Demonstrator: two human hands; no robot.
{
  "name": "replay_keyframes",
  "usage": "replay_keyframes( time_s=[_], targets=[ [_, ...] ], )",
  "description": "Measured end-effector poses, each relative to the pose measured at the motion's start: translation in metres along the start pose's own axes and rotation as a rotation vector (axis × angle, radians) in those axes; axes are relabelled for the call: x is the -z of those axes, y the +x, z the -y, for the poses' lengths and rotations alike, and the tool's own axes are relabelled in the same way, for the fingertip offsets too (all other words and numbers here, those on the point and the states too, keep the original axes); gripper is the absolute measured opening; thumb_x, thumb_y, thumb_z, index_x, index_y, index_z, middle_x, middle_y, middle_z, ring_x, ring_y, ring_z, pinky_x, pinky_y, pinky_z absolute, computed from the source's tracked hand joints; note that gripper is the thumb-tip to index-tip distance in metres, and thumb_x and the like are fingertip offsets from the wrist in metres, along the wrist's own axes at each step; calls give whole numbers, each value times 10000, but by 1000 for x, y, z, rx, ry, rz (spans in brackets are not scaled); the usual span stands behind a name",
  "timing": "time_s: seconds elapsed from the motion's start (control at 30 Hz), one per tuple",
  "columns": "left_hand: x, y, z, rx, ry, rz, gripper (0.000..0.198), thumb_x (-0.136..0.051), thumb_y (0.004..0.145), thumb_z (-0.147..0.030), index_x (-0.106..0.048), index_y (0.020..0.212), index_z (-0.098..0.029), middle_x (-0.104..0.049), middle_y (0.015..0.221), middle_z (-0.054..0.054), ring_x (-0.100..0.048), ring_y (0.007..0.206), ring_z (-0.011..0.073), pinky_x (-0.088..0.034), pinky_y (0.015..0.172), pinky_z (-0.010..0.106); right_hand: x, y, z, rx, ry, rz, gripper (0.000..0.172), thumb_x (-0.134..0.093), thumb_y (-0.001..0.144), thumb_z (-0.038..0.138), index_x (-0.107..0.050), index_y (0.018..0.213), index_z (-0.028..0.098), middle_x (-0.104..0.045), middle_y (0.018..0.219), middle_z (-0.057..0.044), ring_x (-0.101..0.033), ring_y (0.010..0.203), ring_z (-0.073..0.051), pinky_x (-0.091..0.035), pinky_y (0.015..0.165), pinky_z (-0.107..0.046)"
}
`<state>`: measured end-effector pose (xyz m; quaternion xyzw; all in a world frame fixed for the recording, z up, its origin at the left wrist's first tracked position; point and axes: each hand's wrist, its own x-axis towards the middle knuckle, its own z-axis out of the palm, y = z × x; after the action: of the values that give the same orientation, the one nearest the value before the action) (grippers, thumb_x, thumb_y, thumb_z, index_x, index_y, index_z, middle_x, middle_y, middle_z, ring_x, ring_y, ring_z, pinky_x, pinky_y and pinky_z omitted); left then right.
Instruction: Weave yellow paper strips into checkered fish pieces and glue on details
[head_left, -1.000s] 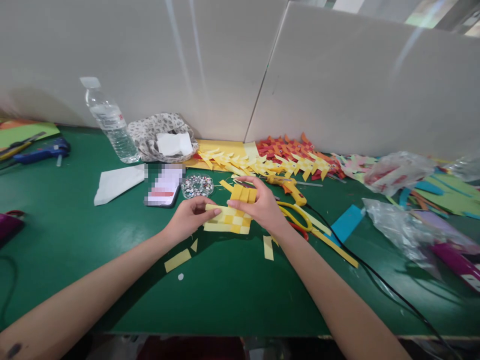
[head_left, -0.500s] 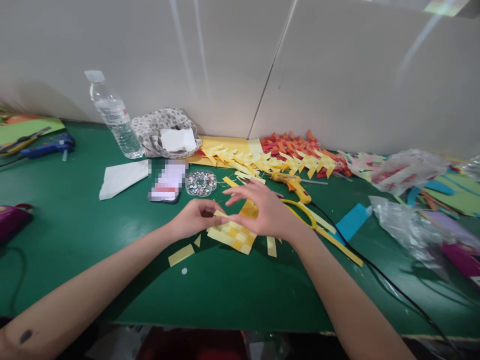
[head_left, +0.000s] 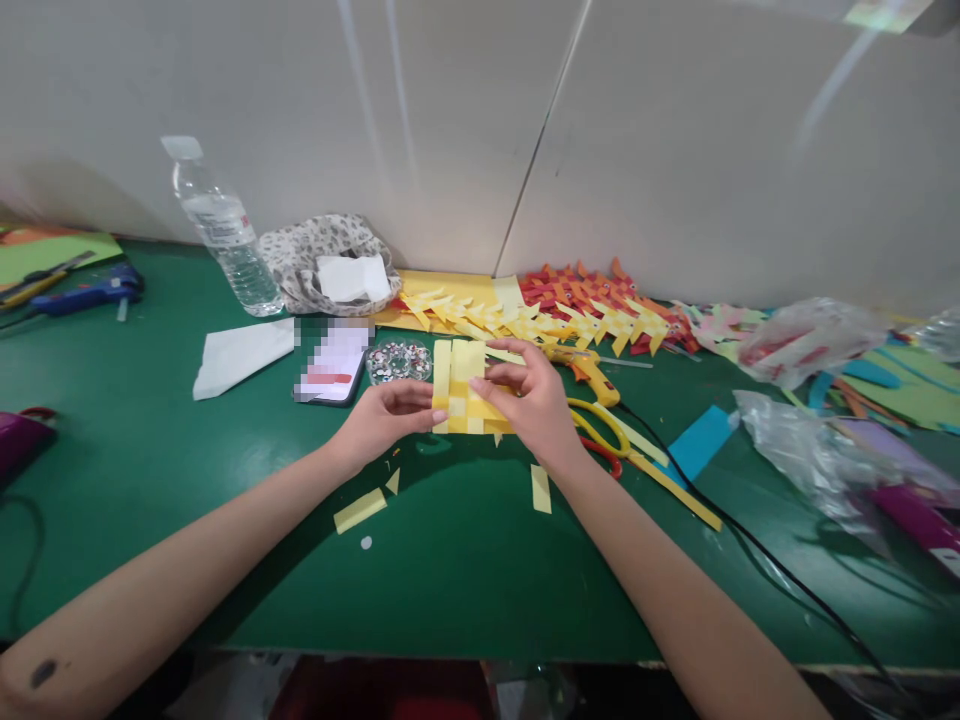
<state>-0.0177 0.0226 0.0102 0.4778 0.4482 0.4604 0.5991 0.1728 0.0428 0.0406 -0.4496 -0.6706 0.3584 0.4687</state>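
Between my hands is a woven piece of yellow paper strips (head_left: 461,390), raised above the green table (head_left: 450,590). My left hand (head_left: 382,418) pinches its left edge, thumb in front. On its right side, my right hand (head_left: 531,400) grips it, thumb across the front face and covering part of it. Pale yellow strips stand up along its top. Scissors with yellow and red handles (head_left: 604,430) lie beside my right wrist. Just behind the paper sits a clear round case of small beads or eyes (head_left: 400,362). Paper scraps (head_left: 360,510) lie in front.
A yellow glue gun (head_left: 589,370) with a black cord lies to the right. Woven paper fish (head_left: 540,320) line the wall. At left are a phone (head_left: 334,365), a tissue (head_left: 244,355) and a water bottle (head_left: 229,235). Plastic bags (head_left: 810,450) lie at right.
The woven paper has been lifted and turned upright, its strips now pointing up. My right hand has closed onto its right side, and the scissors' red handle has come into view.
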Motion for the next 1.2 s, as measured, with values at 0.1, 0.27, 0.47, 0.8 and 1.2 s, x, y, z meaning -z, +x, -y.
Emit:
replay_keyframes(
  time_s=[0.1,0.27,0.47,0.8,1.2],
  targets=[
    [-2,0,0,-47,89,-63,194,-751,629,-310,-661,747,-184,-680,765,7,-593,632,98,-495,600,218,-4,-1,-2,-21,8,62,468,-692,693,356,-501,1101,231,-644,749,5,-645,785,-180,-509,784,-356],
    [0,0,1,-68,176,-27,167,-746,631,-316,-666,690,-181,-650,669,-5,-534,545,78,-456,547,211,6,1,0,-34,-26,217,658,-738,644,352,-438,1217,236,-663,886,-28,-637,854,-203,-502,800,-375],
    [1,-1,7,0,226,45,216,-752,632,-330,-674,763,-177,-634,631,-15,-530,522,73,-423,507,203,11,-1,7,-27,-224,278,723,-770,591,352,-462,1242,294,-481,1312,-60,-541,1102,-273,-480,823,-372],
    [-4,-5,5,-30,214,115,267,-725,677,-329,-655,890,-184,-688,805,12,-627,726,115,-494,670,228,4,-3,12,-20,-263,199,463,-682,712,319,-532,1144,251,-604,787,8,-516,628,-120,-362,556,-259],
    [-5,-6,0,-56,312,95,223,-648,748,-386,-647,740,-164,-628,673,-13,-520,571,68,-403,547,192,0,-5,11,3,-169,192,434,-666,719,291,-534,1129,232,-542,677,40,-464,587,-98,-324,521,-237]
  ],
)
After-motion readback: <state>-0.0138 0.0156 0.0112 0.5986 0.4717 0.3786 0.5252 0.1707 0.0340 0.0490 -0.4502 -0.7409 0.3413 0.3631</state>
